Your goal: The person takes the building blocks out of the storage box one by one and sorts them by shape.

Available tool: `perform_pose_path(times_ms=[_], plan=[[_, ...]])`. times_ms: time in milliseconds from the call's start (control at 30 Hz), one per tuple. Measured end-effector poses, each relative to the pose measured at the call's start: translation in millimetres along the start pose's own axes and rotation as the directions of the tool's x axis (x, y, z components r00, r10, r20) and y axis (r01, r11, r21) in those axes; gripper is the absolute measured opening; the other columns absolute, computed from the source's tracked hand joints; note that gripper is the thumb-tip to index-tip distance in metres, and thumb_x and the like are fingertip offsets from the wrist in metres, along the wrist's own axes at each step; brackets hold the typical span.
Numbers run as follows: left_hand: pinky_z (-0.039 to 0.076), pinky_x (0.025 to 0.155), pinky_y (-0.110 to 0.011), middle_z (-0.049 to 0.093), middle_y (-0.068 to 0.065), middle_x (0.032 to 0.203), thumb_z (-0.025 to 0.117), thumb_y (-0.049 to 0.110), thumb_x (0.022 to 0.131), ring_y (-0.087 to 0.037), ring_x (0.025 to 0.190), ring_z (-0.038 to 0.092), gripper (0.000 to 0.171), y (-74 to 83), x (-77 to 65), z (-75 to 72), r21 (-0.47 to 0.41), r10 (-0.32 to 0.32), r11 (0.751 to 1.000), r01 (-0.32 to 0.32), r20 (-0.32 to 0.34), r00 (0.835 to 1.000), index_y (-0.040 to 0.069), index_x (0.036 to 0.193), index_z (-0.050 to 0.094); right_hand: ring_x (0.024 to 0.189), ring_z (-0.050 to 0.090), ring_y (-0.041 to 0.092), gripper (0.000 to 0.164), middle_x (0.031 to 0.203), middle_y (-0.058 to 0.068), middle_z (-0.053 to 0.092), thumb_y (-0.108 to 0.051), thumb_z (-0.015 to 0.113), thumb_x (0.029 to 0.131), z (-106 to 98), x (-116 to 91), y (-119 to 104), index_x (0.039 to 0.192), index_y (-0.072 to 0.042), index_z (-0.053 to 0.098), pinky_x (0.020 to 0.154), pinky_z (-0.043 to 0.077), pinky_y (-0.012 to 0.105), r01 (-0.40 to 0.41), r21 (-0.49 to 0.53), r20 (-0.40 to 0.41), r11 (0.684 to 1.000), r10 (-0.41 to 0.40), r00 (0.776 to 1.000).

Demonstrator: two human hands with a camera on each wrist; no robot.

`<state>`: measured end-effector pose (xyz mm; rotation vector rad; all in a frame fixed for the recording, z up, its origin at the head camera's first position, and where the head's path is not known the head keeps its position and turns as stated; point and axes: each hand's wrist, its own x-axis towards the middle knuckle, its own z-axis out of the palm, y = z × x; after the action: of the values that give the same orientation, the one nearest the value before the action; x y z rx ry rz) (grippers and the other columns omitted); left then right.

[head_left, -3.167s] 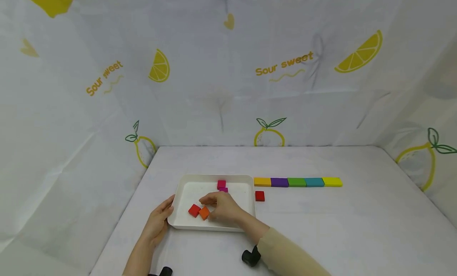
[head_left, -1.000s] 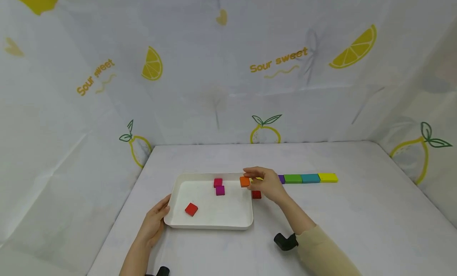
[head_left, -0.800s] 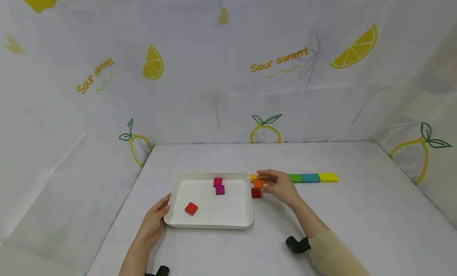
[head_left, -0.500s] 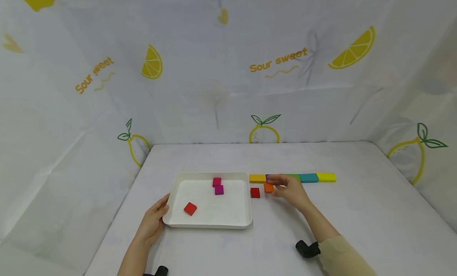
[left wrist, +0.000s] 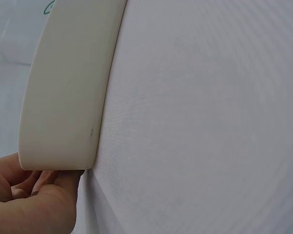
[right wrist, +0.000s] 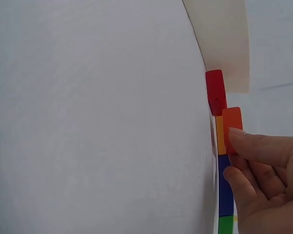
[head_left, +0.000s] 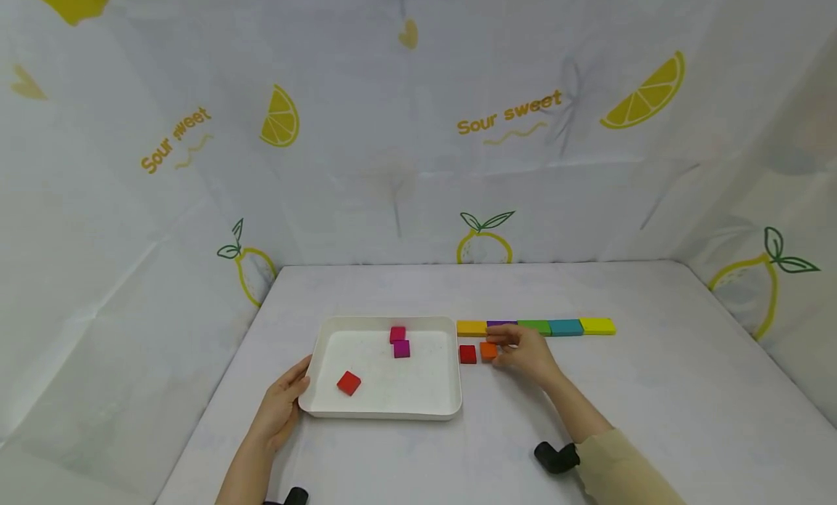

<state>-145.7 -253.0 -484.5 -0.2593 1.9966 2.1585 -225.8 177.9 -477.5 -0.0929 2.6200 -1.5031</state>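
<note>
My right hand [head_left: 528, 354] pinches a small orange block [head_left: 487, 352] between thumb and fingers, low over the table. Just left of it lies a red block [head_left: 467, 354], a narrow gap between them in the head view. In the right wrist view the thumb lies on the face of the orange block [right wrist: 232, 119]. My left hand [head_left: 280, 407] holds the left side of a white tray [head_left: 399, 400]; the left wrist view shows its fingers [left wrist: 61, 202] at the tray's end wall [left wrist: 63, 107]. Inside the tray are a red block [head_left: 349, 383], a pink block [head_left: 397, 334] and a magenta block [head_left: 402, 349].
Behind the right hand runs a straight row of flat blocks: amber [head_left: 471, 328], purple [head_left: 500, 322], green [head_left: 532, 328], teal [head_left: 565, 328] and yellow [head_left: 598, 326]. The row starts at the tray's right edge. A lemon-printed cloth [head_left: 366, 185] hangs behind the table.
The right hand has carried the orange block from the tray rightward to beside the red block on the table, shifting slightly left in the last half second. The left hand stays at the tray.
</note>
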Motion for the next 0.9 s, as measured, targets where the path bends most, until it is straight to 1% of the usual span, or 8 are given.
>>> perform_pose_path(times_ms=[133, 333, 600, 900], plan=[[0.038, 0.091, 0.003, 0.013, -0.014, 0.167, 0.030, 0.005, 0.106, -0.025, 0.153, 0.012, 0.053, -0.1, 0.1, -0.1, -0.002, 0.000, 1.000, 0.000, -0.004, 1.000, 0.002, 0.157, 0.017, 0.113, 0.061, 0.026, 0.047, 0.115, 0.009, 0.074, 0.005, 0.075, 0.077, 3.3, 2.2, 0.6, 0.120, -0.011, 0.070, 0.094, 0.058, 0.034, -0.004, -0.004, -0.007, 1.000, 0.004, 1.000], [0.038, 0.091, 0.002, 0.014, -0.012, 0.167, 0.031, 0.006, 0.106, -0.024, 0.153, 0.012, 0.053, 0.8, -0.5, 0.7, -0.007, -0.002, 1.000, 0.002, -0.002, 1.000, 0.003, 0.157, 0.017, 0.113, 0.062, 0.027, 0.046, 0.114, 0.009, 0.074, 0.005, 0.075, 0.077, 6.1, 2.6, 1.1, 0.120, -0.010, 0.070, 0.099, 0.055, 0.042, 0.001, -0.023, -0.005, 1.000, -0.001, 1.000], [0.039, 0.092, 0.001, 0.013, -0.012, 0.167, 0.031, 0.007, 0.107, -0.024, 0.153, 0.013, 0.053, 2.8, -2.2, 1.1, 0.000, 0.002, 1.000, -0.002, 0.009, 1.000, 0.003, 0.158, 0.017, 0.113, 0.062, 0.027, 0.047, 0.115, 0.010, 0.074, 0.006, 0.075, 0.076, 8.1, 2.4, -0.8, 0.120, -0.009, 0.070, 0.100, 0.055, 0.041, 0.000, -0.033, -0.013, 0.999, -0.001, 1.000], [0.040, 0.092, 0.000, 0.015, -0.011, 0.167, 0.033, 0.007, 0.107, -0.024, 0.153, 0.015, 0.054, 1.7, -1.5, 0.8, 0.004, -0.010, 1.000, 0.010, -0.007, 1.000, 0.005, 0.158, 0.017, 0.110, 0.064, 0.025, 0.047, 0.114, 0.010, 0.074, 0.008, 0.075, 0.076, 10.3, 2.8, -0.9, 0.120, -0.008, 0.069, 0.102, 0.053, 0.044, 0.005, -0.028, -0.008, 1.000, -0.005, 1.000]])
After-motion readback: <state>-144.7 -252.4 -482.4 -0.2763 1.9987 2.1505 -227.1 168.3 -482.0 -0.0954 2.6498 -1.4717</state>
